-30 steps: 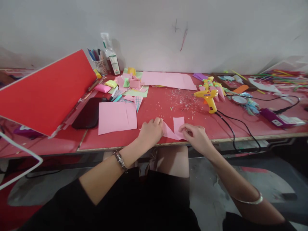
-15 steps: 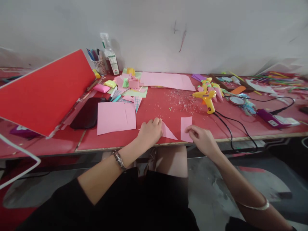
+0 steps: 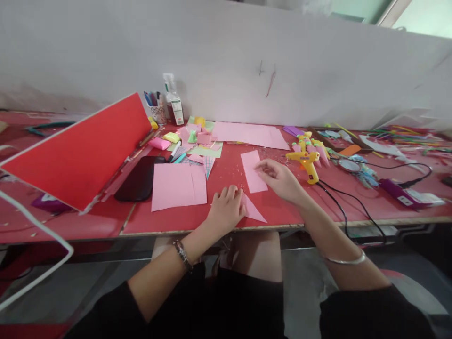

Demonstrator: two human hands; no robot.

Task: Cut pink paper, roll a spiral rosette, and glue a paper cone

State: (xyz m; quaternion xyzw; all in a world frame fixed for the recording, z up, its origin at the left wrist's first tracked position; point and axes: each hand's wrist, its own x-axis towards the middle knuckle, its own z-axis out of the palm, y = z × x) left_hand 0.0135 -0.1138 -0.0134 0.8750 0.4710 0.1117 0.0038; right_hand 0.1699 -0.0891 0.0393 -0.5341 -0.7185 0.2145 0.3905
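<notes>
My left hand (image 3: 226, 207) rests near the table's front edge with its fingers curled over a pink paper triangle (image 3: 254, 210). The triangle's right point shows past the hand; its left part is hidden. My right hand (image 3: 278, 179) is closed, thumb and fingers at the right edge of a pink paper strip (image 3: 251, 170). That strip is tilted and stands just beyond the triangle; whether it touches the table I cannot tell. Left of my left hand lies a larger pink sheet (image 3: 173, 186) with a narrower piece at its right side.
A yellow glue gun (image 3: 308, 165) stands at right, its black cable running over the front edge. Pink paper cones (image 3: 322, 155) lie behind it. At left are a black phone (image 3: 139, 179) and a leaning red board (image 3: 88, 150). A bottle (image 3: 174, 106) stands by the wall.
My right hand has moved the pink strip away from the front edge and leftward, turning it to a slant. My left hand stays on the triangle. The head view has tilted up slightly.
</notes>
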